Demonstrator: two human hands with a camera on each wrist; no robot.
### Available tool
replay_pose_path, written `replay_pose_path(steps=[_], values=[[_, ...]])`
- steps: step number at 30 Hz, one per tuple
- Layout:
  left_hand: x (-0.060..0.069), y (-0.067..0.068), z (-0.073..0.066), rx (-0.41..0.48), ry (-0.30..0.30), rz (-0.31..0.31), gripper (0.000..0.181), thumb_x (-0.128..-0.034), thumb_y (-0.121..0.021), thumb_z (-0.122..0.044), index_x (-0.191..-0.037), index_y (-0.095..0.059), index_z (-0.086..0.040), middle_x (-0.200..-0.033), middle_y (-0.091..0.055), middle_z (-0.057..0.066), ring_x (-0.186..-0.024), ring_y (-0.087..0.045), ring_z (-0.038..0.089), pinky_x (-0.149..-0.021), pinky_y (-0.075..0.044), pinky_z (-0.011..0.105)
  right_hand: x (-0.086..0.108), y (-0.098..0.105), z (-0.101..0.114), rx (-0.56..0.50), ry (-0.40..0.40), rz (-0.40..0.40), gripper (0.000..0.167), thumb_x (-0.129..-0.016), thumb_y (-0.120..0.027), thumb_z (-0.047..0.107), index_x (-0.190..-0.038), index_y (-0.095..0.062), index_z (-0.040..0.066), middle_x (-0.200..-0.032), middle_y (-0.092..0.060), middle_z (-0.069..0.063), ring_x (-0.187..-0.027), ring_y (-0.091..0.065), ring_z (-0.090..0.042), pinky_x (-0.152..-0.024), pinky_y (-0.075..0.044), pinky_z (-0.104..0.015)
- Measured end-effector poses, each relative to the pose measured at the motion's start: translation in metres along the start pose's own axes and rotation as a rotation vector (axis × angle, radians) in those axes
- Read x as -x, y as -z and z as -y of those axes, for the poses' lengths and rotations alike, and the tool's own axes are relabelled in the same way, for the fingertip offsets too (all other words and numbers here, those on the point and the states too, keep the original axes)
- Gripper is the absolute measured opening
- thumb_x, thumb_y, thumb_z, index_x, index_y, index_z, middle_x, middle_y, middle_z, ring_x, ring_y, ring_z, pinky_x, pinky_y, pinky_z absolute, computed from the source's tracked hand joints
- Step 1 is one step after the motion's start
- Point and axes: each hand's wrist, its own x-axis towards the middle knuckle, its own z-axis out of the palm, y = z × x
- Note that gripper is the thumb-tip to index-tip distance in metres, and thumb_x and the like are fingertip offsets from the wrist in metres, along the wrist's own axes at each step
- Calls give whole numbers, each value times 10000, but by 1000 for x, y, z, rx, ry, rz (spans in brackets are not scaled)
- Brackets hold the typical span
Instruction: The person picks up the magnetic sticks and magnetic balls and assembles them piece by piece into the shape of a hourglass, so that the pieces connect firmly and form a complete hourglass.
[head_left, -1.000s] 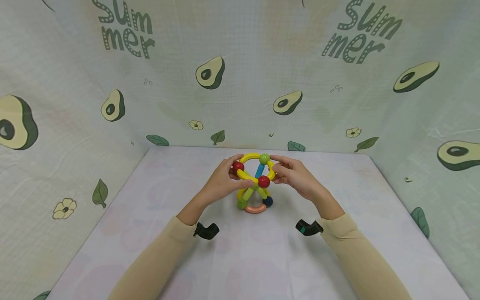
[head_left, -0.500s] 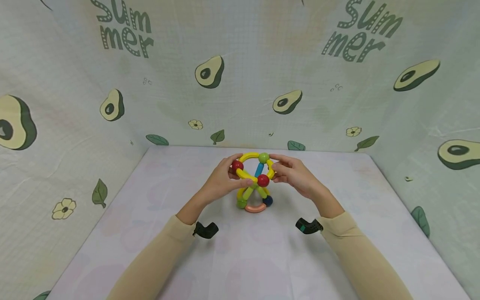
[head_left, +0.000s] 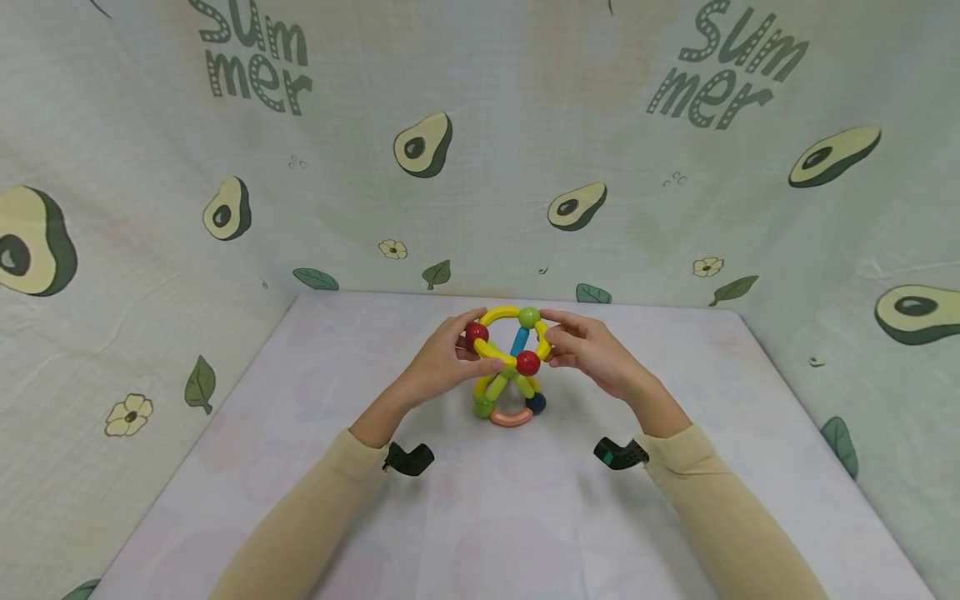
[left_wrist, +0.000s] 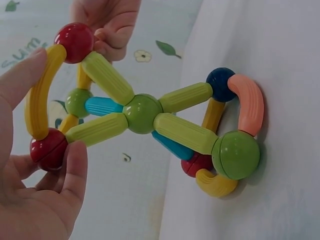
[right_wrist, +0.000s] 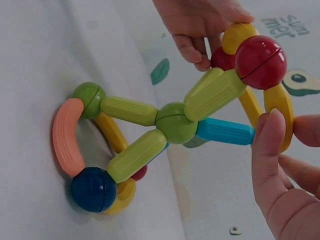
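An hourglass-shaped model of magnetic balls and sticks [head_left: 512, 373] stands upright on the table. Its middle is a green ball [left_wrist: 143, 113] with light green and blue sticks spreading up and down. My left hand [head_left: 438, 362] holds the top ring's left side, fingers about a red ball [left_wrist: 49, 149] and the thumb along the front yellow curved stick [head_left: 493, 354]. On the ring's right side, my right hand [head_left: 596, 357] pinches another yellow curved stick [right_wrist: 280, 115] beside a red ball [right_wrist: 261, 62]. The lower ring has a salmon curved stick [right_wrist: 68, 137] and a dark blue ball [right_wrist: 94, 189].
A pale patterned cloth covers the table [head_left: 517, 517]. Behind and at both sides hangs a cloth wall [head_left: 495, 92] printed with avocados and leaves. Black camera mounts [head_left: 409, 458] sit at the wrists.
Both hands keep their holds and the model stays in place. Only a very slight shift of the head view shows.
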Motion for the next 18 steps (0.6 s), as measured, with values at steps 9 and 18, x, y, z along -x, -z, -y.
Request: replay_pose_path(steps=[9,18], values=[[0,0,2,0,17,-5,930,-896,-869,-414,-1651,-371,-198,-1371,-524,106,-1151,-609,246,-966,-593,337,-1,0,-1,20,3,0,574,-1120,-557,250,-1641,-384,84,-1186,-590,-167,-1030,-653,-329,-888,-592,-229],[0,7,5,-44,9,13,980,-883,-870,-450,-1672,-336,-219,-1424,-546,69,-1232,-606,249,-1007,-586,368,3,9,1,169,16,-9,607,-1119,-553,346,-1647,-376,106,-1314,-636,-189,-1142,-696,-373,-972,-605,-374]])
